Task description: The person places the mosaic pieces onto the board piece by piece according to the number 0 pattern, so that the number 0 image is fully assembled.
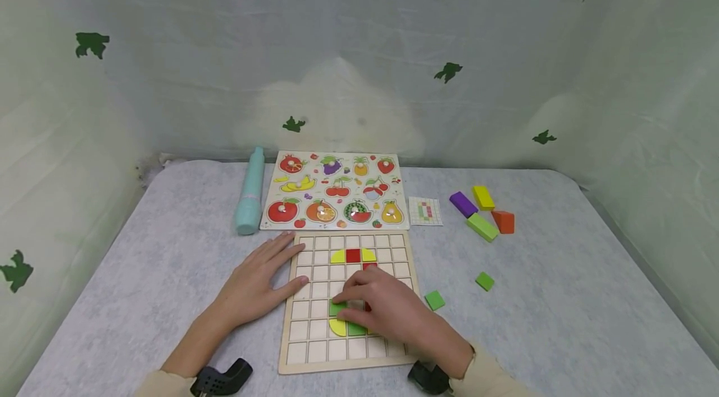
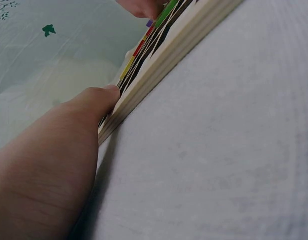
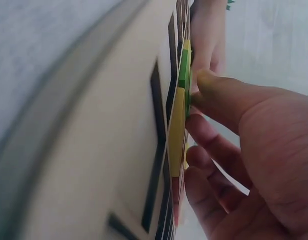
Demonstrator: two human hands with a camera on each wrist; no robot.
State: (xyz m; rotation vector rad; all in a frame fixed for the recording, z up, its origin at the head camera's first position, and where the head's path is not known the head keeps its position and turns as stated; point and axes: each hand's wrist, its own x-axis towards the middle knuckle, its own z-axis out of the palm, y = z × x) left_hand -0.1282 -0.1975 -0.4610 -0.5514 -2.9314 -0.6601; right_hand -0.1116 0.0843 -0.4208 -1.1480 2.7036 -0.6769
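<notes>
A wooden grid board lies on the table, holding several flat coloured tiles. My left hand rests at its left edge with the fingers spread, the fingertips on the frame. Over the lower middle of the grid, my right hand pinches a green square tile between thumb and forefinger, low at the board. A yellow rounded tile and another green tile sit just below it. Farther up are a red square tile and yellow rounded corner tiles. The right hand partly hides the tiles on the right side.
Two loose green tiles lie right of the board. Purple, yellow, green and orange blocks are grouped farther back. Behind the board lie a fruit puzzle, a small pattern card and a teal cylindrical case.
</notes>
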